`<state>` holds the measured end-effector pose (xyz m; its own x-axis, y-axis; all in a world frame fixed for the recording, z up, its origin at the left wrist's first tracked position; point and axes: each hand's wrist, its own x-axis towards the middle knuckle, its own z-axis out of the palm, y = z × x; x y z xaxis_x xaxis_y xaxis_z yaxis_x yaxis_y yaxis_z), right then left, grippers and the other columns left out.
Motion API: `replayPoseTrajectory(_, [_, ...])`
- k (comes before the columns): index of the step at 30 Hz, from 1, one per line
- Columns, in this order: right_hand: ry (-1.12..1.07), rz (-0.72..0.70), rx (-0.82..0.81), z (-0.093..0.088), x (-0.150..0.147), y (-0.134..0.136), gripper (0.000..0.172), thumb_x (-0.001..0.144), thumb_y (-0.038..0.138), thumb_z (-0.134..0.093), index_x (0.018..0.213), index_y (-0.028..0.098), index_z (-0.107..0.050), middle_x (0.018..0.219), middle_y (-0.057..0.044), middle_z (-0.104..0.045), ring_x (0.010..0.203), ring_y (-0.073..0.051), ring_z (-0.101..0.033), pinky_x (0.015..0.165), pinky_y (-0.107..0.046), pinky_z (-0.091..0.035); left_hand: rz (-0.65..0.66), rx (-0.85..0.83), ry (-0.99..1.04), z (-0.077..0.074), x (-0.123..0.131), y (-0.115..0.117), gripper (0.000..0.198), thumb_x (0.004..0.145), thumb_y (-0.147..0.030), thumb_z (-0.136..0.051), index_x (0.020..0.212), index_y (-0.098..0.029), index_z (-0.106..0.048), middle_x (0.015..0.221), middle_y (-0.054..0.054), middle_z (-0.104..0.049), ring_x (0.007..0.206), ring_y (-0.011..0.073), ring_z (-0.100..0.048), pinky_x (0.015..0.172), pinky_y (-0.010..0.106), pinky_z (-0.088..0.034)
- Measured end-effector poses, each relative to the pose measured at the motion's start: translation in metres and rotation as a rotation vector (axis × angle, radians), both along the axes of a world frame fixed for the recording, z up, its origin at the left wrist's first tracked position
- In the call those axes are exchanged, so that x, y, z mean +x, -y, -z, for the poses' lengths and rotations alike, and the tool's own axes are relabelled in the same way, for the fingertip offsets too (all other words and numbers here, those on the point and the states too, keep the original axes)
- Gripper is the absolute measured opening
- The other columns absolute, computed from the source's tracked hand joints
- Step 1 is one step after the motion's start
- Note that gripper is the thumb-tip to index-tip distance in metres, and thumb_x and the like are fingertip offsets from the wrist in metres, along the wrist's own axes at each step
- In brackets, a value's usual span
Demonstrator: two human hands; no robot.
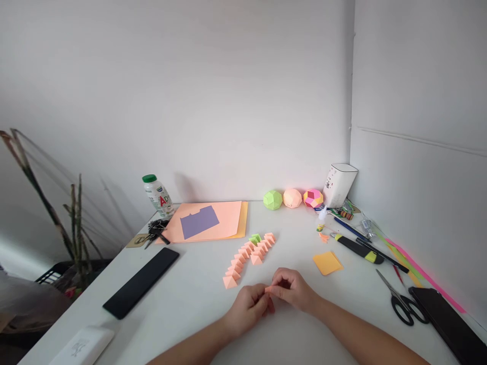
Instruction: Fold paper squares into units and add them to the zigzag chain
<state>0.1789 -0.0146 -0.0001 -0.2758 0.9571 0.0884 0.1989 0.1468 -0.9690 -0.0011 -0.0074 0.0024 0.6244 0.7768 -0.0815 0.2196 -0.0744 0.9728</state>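
My left hand (pixel 247 308) and my right hand (pixel 292 289) meet near the front of the white table. Between their fingertips they pinch a small peach paper piece (pixel 268 289), mostly covered by the fingers. Just beyond the hands, two slanting rows of folded peach paper pieces (pixel 236 264) stand on the table. A couple of light green folded pieces (pixel 255 238) sit at the far end, between the rows. To the right of my right hand lies a stack of yellow-orange paper squares (pixel 327 263).
Three paper balls (pixel 292 198) line the back wall beside a white container (pixel 340 185). On the right lie a box cutter (pixel 357 248), scissors (pixel 404 301) and a black phone (pixel 451 319). Coloured sheets (pixel 224 215), a white bottle (pixel 159 196) and a black slab (pixel 141 282) are at left.
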Motion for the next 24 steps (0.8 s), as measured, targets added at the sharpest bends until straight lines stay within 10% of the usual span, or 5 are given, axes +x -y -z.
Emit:
replayPoseTrajectory(6, [-0.054, 0.016, 0.023, -0.001, 0.001, 0.0, 0.025, 0.078, 0.038, -0.064, 0.067, 0.016, -0.057, 0.068, 0.002, -0.049, 0.056, -0.009, -0.044, 0.052, -0.023, -0.038, -0.063, -0.208, 0.125, -0.002, 0.002, -0.002, 0.037, 0.084, -0.047, -0.043, 0.075, -0.014, -0.058, 0.068, 0.005, -0.066, 0.054, 0.0131, -0.051, 0.054, 0.025, -0.04])
replayPoseTrajectory(14, [0.094, 0.032, 0.462, 0.008, -0.002, 0.004, 0.014, 0.082, 0.026, -0.057, 0.071, 0.019, -0.059, 0.072, -0.002, -0.052, 0.062, -0.013, -0.049, 0.054, -0.026, -0.043, -0.175, -0.258, 0.157, -0.005, 0.006, -0.004, 0.039, 0.077, -0.054, -0.05, 0.063, -0.017, -0.049, 0.059, 0.002, -0.063, 0.045, 0.0108, -0.048, 0.046, 0.023, -0.036])
replayPoseTrajectory(24, [0.31, -0.019, 0.673, 0.004, -0.002, 0.009, 0.023, 0.085, 0.017, -0.047, 0.072, 0.022, -0.064, 0.08, -0.004, -0.048, 0.062, -0.013, -0.048, 0.054, -0.025, -0.043, -0.191, -0.289, 0.178, -0.004, 0.004, -0.006, 0.012, 0.071, -0.026, -0.05, 0.067, -0.016, -0.056, 0.053, 0.0, -0.06, 0.044, 0.0118, -0.05, 0.045, 0.023, -0.037])
